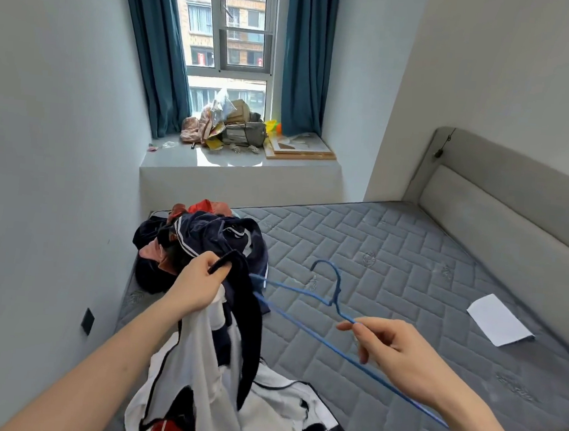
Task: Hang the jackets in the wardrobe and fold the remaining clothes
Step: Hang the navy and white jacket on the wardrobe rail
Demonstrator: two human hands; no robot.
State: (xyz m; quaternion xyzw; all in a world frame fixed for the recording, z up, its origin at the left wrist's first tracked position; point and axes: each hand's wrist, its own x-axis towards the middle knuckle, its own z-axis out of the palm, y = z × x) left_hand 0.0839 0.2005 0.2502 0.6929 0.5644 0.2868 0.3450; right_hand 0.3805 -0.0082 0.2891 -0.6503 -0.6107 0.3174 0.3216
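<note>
My left hand (197, 288) grips the dark collar of a white and navy jacket (220, 381), which hangs down over the near corner of the grey mattress (391, 276). A blue wire hanger (302, 306) stretches from the jacket toward my right hand (398, 356), whose thumb and forefinger pinch its wire just below the hook. One end of the hanger lies inside the jacket. Behind my left hand a pile of dark, red and pink clothes (202, 239) sits at the mattress's far left corner.
A white sheet of paper (499, 320) lies on the right side of the mattress, near the grey padded headboard (518, 201). The window sill (239, 161) holds bags, boxes and boards between teal curtains. A white wall runs close along the left.
</note>
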